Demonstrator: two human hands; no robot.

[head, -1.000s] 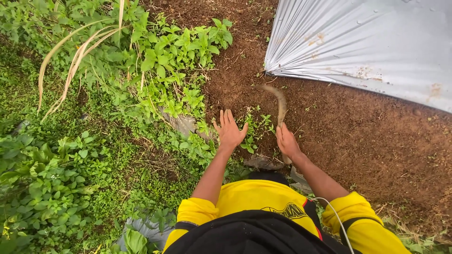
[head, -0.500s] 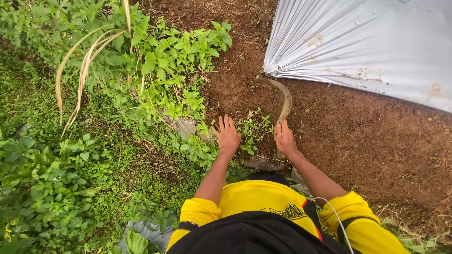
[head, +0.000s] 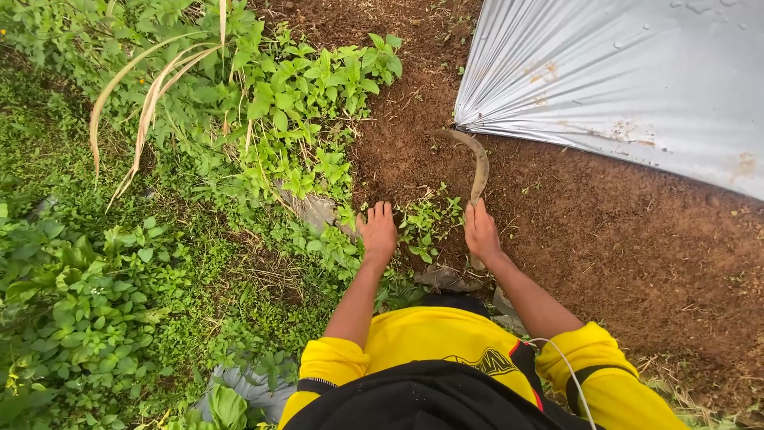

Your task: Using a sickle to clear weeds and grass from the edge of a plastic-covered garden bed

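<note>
My right hand (head: 481, 232) grips the handle of a curved sickle (head: 474, 163); its rusty blade arcs up over bare brown soil toward the edge of a silver plastic sheet (head: 621, 80). My left hand (head: 379, 232) is spread flat, fingers apart, beside a small clump of green weeds (head: 428, 223) that grows between the two hands. It holds nothing. My yellow sleeves and a dark pack strap fill the bottom of the view.
Dense green weeds (head: 302, 111) and dry grass blades (head: 151, 95) cover the left half. A grey stone (head: 314, 209) lies among them near my left hand. Brown tilled soil (head: 637, 239) spreads right, under the sheet.
The sickle has swung up and forward over the soil, its tip now nearer the sheet's corner. My left hand has shifted slightly toward the weed clump, still spread.
</note>
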